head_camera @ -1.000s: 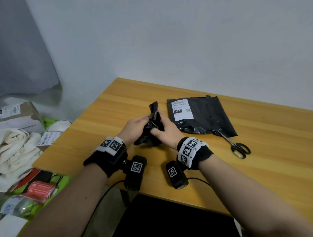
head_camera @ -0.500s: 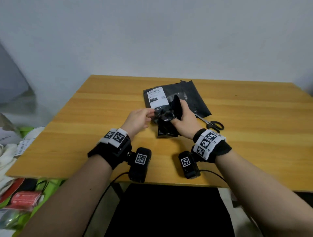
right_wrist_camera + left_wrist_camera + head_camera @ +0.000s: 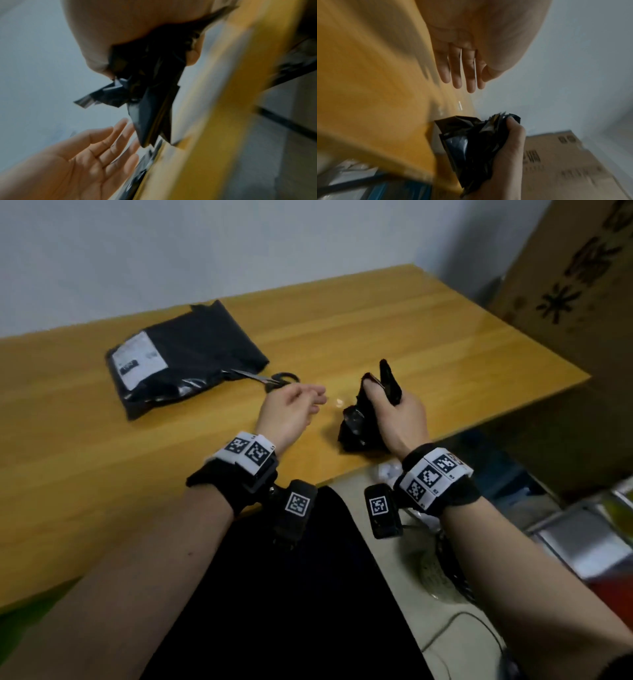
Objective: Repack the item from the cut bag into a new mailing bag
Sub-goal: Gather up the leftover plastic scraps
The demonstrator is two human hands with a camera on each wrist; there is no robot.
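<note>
My right hand (image 3: 387, 405) grips a crumpled black plastic bag (image 3: 359, 422) just above the front right edge of the wooden table (image 3: 411, 337). The left wrist view shows the same wad (image 3: 471, 146) squeezed in that fist, and it (image 3: 150, 88) sticks out below the palm in the right wrist view. My left hand (image 3: 308, 400) hovers a little to the left of the wad, fingers loosely spread and holding nothing (image 3: 96, 148). A flat black mailing bag (image 3: 191, 350) with a white label lies further left on the table.
Black-handled scissors (image 3: 274, 379) lie against the mailing bag's right edge, just behind my left hand. A large cardboard box (image 3: 565, 285) stands off the table's right end. Metal and blue items sit on the floor at the lower right.
My left hand has let go of the crumpled bag and opened. The right hand has carried the wad to the right, to the table's front edge. The head view has swung right.
</note>
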